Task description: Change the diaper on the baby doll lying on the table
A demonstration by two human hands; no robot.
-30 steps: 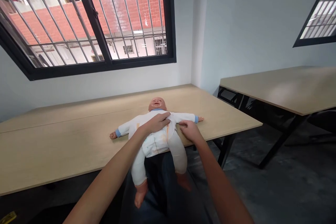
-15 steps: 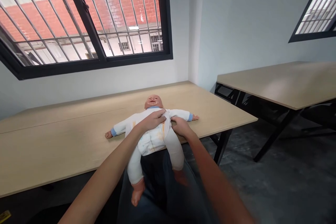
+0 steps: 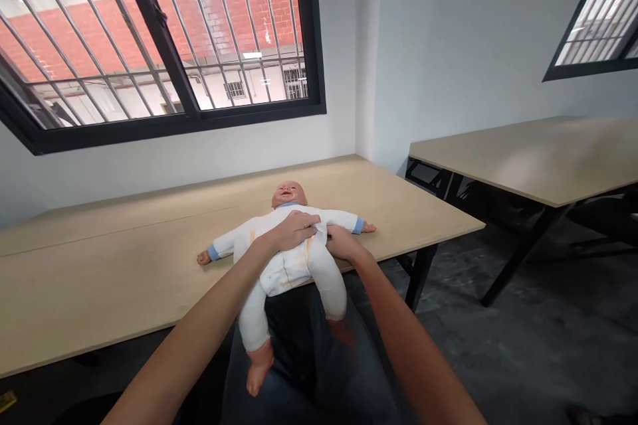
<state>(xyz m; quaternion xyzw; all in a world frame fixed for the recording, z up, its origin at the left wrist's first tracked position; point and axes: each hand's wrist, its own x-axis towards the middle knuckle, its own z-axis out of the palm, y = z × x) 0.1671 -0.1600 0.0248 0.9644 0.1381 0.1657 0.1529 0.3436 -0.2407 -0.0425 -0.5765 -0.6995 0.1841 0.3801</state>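
Note:
A baby doll (image 3: 285, 194) lies on its back on a light wood table (image 3: 109, 279), dressed in a white onesie (image 3: 284, 275) with blue cuffs. Its legs hang over the near table edge above my dark trousers (image 3: 299, 365). My left hand (image 3: 292, 231) sits on the doll's chest, its fingers gripping the onesie front. At the doll's waist, my right hand (image 3: 345, 244) presses its fingers against the onesie's edge. Whether those fingers grip the cloth is hidden.
A second wooden table (image 3: 528, 156) with black legs stands to the right, above a grey concrete floor. Barred windows (image 3: 159, 33) are set in the wall behind. A small yellow object (image 3: 6, 402) shows at the bottom left corner.
My right hand has moved in closer to the onesie's front, and the loose flap lies less raised. The view has shifted slightly, placing the doll a little further left and lower.

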